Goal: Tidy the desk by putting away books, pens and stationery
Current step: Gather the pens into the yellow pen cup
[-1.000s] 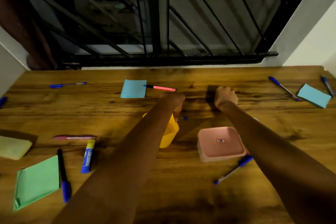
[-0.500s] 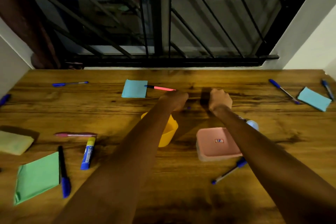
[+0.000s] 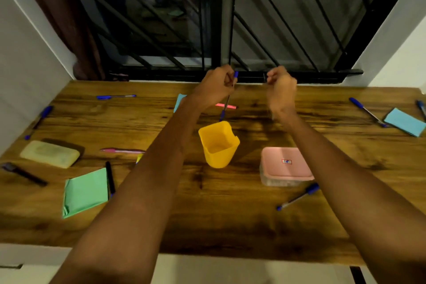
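Note:
My left hand (image 3: pixel 215 86) grips a blue pen (image 3: pixel 224 110) near its cap. The pen hangs almost upright, tip down, just behind and above the open yellow cup (image 3: pixel 219 145) at the middle of the wooden desk (image 3: pixel 230 214). Beside it, my right hand (image 3: pixel 281 85) is raised at the same height with its fingers curled; I see nothing in it. To the right of the cup stands a pink-lidded box (image 3: pixel 285 166), and a blue pen (image 3: pixel 298 197) lies in front of it.
Loose pens lie around: blue ones at the back left (image 3: pixel 116 97) and right (image 3: pixel 366 112), a pink one (image 3: pixel 122 150), a black marker (image 3: pixel 110 178). Green paper (image 3: pixel 86 191), a yellowish pad (image 3: pixel 49 153) and blue notes (image 3: pixel 404 121) lie near the edges. Window bars rise behind.
Both hands have risen from the desk surface towards the window. The left hand now holds a blue pen upright above the yellow cup. The camera has tipped back.

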Tool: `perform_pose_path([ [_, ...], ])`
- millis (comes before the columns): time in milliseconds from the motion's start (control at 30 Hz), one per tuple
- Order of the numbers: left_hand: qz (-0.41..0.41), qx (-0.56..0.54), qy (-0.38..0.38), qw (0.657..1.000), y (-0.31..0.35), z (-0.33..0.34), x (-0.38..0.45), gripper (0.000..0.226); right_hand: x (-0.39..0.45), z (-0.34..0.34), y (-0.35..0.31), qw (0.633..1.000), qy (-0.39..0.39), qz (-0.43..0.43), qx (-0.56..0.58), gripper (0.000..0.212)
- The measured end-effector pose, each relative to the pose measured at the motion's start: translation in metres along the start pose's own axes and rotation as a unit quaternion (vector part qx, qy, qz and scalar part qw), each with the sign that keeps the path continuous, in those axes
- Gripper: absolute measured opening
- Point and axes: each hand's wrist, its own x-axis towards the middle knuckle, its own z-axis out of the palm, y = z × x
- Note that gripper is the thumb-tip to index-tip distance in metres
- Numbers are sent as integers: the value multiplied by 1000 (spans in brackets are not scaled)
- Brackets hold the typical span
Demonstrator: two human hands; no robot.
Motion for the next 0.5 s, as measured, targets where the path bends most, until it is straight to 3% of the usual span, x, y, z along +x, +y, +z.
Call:
perform_pose_path([
  [100,8,-28,9,1000,8,-15,-14,17,-1,-7,-37,972,53,69,217,16],
  [233,4,-86,32,996,13,-33,-33,14,-12,-12,-65,937,55,126,322,18],
  [333,-19,-105,33,994,13,-38,-47,16,-31,-12,-76,943,19,112,313,17],
  [500,-95,-68,-2,993,-12,-16,-74,22,-68,12,-65,977,-110,114,145,17],
])
